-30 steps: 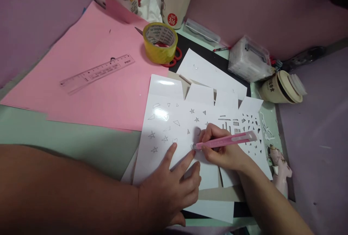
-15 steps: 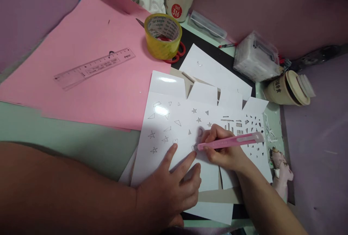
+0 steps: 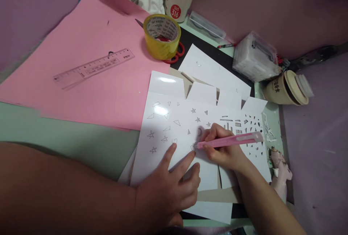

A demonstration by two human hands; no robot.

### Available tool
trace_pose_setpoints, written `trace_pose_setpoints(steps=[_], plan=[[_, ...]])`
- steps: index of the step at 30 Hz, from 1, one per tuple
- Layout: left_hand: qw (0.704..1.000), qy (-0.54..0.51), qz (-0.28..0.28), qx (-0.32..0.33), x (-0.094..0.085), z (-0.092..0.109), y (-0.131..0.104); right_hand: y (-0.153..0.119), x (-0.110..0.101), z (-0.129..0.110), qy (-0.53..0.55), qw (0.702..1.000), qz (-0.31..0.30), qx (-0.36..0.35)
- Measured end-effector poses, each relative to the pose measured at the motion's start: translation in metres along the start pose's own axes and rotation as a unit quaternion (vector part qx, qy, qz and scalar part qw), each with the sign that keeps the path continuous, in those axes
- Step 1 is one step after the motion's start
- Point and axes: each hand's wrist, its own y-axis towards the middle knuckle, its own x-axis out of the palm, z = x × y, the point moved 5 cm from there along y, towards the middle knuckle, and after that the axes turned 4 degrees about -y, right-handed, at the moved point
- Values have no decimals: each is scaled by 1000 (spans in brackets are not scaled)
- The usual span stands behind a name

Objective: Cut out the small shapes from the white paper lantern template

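Observation:
White card (image 3: 160, 162) with flaps along its far edge bears drawn triangles, stars and hearts, plus several cut-out shapes. My left hand (image 3: 176, 180) lies on it, fingers spread, with two fingertips beside the hearts. In my right hand (image 3: 224, 148) is a pink craft knife (image 3: 231, 140), its tip at the heart by my left index finger. Part of the cut-out pattern at the card's right is hidden behind my right hand.
A clear ruler (image 3: 94, 69) lies on pink paper (image 3: 108, 97). A yellow tape roll (image 3: 162, 37) rests over red-handled scissors (image 3: 178, 55). Toward the wall stand a clear plastic box (image 3: 255, 55) and a lidded cup (image 3: 285, 88). A pink figurine (image 3: 281, 177) and paper scraps (image 3: 269, 130) lie right.
The whole view has shifted very slightly. My right hand and the knife have barely moved at the heart, and my left hand stays in place on the card.

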Motion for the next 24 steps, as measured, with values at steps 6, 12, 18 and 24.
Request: trace_pose_setpoints(steps=[6,12,18,24], plan=[[1000,6,7,0,-1,0,0,-1,-1,-1,-10,1000,21,10],[1000,9,11,-1,0,0,0,-1,-2,-1,6,1000,28,-1],[1000,4,17,-1,0,0,0,-3,-2,2,19,1000,10,-6],[1000,3,11,-2,-1,0,1,-4,-1,2,-5,1000,4,6]])
